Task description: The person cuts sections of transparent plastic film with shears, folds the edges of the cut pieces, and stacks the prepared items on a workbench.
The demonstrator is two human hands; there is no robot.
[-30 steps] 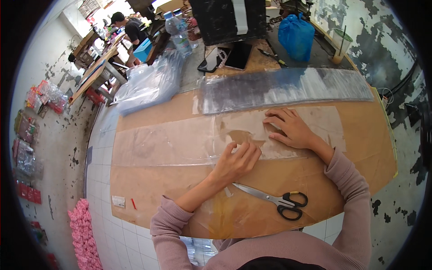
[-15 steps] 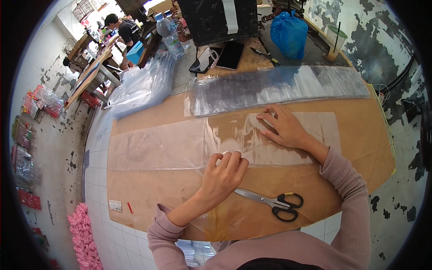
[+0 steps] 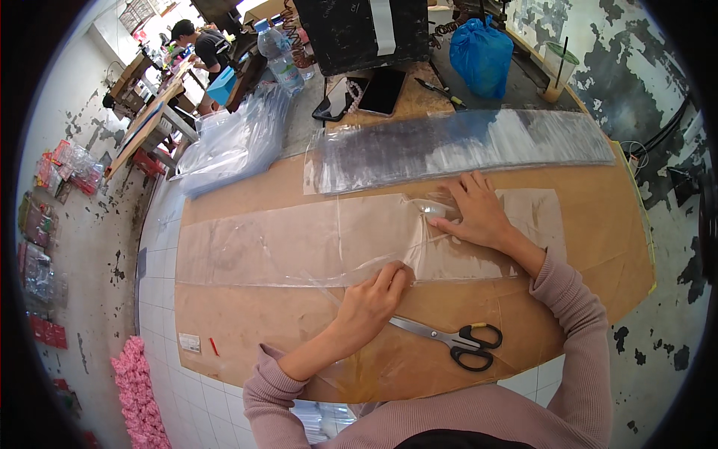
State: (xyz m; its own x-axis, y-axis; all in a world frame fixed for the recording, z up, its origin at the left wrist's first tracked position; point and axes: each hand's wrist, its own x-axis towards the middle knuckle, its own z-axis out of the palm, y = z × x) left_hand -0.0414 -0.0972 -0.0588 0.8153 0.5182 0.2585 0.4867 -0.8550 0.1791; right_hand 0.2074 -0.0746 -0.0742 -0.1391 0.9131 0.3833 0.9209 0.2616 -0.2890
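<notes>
A long, clear plastic sheet [image 3: 299, 239] lies crosswise on the brown-covered table in front of me. My left hand [image 3: 374, 295] is closed in a pinch on its near edge, right of the middle. My right hand [image 3: 479, 217] rests on the sheet farther right, thumb and fingers apart, palm down. Between the two hands the film is bunched into creases running toward my right thumb. Scissors [image 3: 456, 343] with black handles lie just right of my left hand, their blades partly behind its fingers.
Beyond the sheet lies a flat stack of clear plastic [image 3: 464, 150]. More plastic bags [image 3: 235, 146] are piled at the far left. Behind stand phones [image 3: 381, 93], a water bottle [image 3: 280, 60], a blue bag [image 3: 481, 58] and a cup [image 3: 557, 71]. A person [image 3: 206, 52] sits at a distant bench.
The film's crease has shifted right, toward my right hand, and the left part lies smoother. My left hand has moved slightly right and nearer; the right hand's fingers have changed position a little.
</notes>
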